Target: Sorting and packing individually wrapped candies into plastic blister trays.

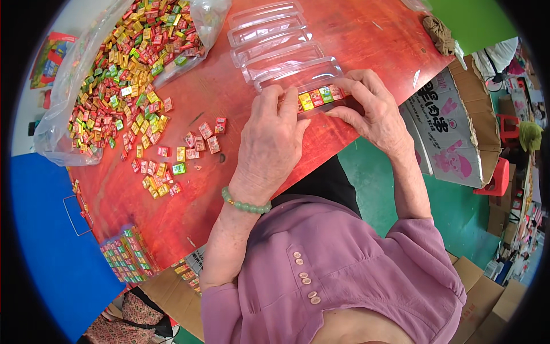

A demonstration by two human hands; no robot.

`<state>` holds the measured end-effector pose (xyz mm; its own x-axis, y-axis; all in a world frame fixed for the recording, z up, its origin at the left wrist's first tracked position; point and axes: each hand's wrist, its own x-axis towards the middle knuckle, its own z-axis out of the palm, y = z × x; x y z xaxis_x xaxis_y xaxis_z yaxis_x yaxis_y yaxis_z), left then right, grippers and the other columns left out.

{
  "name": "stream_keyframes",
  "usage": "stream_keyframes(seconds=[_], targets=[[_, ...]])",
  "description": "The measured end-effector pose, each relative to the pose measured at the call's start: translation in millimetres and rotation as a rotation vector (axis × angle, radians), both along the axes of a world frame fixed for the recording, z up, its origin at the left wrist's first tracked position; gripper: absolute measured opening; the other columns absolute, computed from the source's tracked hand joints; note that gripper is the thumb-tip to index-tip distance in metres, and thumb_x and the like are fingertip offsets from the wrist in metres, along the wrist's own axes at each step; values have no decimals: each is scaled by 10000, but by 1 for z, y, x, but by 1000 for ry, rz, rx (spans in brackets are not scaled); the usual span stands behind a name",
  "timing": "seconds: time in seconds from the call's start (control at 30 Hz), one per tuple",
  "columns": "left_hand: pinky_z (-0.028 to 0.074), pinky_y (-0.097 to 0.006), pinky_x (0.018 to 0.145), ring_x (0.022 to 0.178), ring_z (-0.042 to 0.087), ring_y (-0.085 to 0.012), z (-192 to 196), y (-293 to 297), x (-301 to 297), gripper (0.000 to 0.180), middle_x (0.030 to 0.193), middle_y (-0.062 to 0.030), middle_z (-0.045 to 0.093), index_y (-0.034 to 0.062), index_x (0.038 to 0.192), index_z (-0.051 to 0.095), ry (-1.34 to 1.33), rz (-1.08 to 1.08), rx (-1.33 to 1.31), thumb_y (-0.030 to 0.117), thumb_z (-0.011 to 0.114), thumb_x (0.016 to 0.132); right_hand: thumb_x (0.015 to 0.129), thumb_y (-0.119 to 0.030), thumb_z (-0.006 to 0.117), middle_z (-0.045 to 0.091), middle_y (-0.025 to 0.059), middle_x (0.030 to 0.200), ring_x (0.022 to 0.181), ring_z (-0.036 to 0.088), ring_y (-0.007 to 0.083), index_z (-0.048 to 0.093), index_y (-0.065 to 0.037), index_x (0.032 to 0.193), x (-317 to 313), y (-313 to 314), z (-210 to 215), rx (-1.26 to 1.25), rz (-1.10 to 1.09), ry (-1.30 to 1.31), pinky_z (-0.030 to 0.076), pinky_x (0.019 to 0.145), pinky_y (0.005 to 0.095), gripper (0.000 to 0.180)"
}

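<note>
A short row of small wrapped candy-like packs (pixel 317 98), yellow, green and red, lies near the table's front edge. My left hand (pixel 269 135) is closed at the row's left end, its bent fingers covering part of it. My right hand (pixel 372 106) pinches the right end between thumb and fingers. Whether the row sits inside a clear tray cannot be made out under my fingers. Just beyond stand several clear plastic trays (pixel 281 43), lined up one behind another, with no packs visible in them.
A large clear bag (pixel 60 129) spills a heap of packs (pixel 134 63) across the red table (pixel 355 43). Loose packs (pixel 205 131) lie left of my left hand. Filled, stacked trays (pixel 129 255) stand at the near left corner. An open carton (pixel 452 126) is beyond the right edge.
</note>
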<state>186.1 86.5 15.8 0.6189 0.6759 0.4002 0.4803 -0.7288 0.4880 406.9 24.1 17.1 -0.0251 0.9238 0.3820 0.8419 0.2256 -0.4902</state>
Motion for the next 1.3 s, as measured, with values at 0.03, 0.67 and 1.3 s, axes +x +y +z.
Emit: stream_keyframes(seconds=[0.03,0.67,1.3], targets=[[551,-417,916,1089,601,-343,0,-2,-2,570,1199,-171,544,-66,1319,579,-1,0,-3,97,820,829,823,-275,851,650,111,1181,1047,651,304,693,-45,1234,1,-1,-2,-3,0,-1,557,878,378,497],[466,-459,997,1335,506,-338,-17,-18,-9,632,1481,-180,512,-89,1364,589,298,87,250,249,790,870,907,-383,752,627,92,1438,1321,563,326,674,-65,1365,3,-22,-26,52,-88,-301,443,1111,450,563],[385,-513,1197,1458,455,-389,-24,-71,-78,598,1508,-245,520,-82,1400,563,131,135,66,212,717,903,1015,-454,603,554,134,1544,1483,460,307,568,-53,1487,-65,-53,-23,-65,231,-318,297,1217,511,621]])
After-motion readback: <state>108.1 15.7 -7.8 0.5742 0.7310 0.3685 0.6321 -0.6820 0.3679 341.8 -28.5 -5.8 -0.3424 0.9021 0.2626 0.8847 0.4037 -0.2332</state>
